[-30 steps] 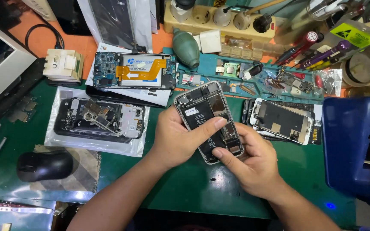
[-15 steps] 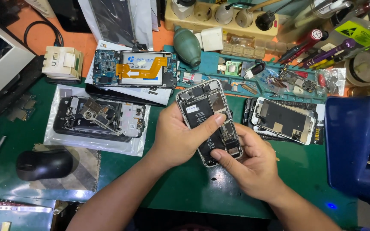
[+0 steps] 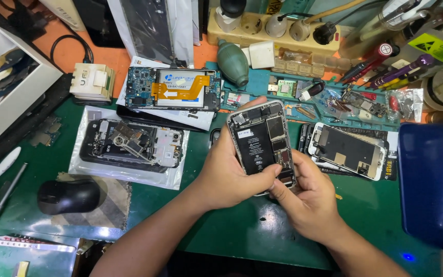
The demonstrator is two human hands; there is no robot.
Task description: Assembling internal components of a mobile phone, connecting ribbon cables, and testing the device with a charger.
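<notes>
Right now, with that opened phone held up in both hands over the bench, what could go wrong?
1. The opened phone is gripped only at its lower end by the left hand and right hand; a slip could drop it onto the green mat.
2. Thumbs rest on its exposed internals, so pressure or static might harm parts.
3. The screen assembly lies close beside the right hand and could get knocked.

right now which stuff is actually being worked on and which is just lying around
In hand:
opened phone
left hand
right hand

Lying about:
black mouse
dismantled phone on plastic bag
green air blower
screen assembly
power strip
</notes>
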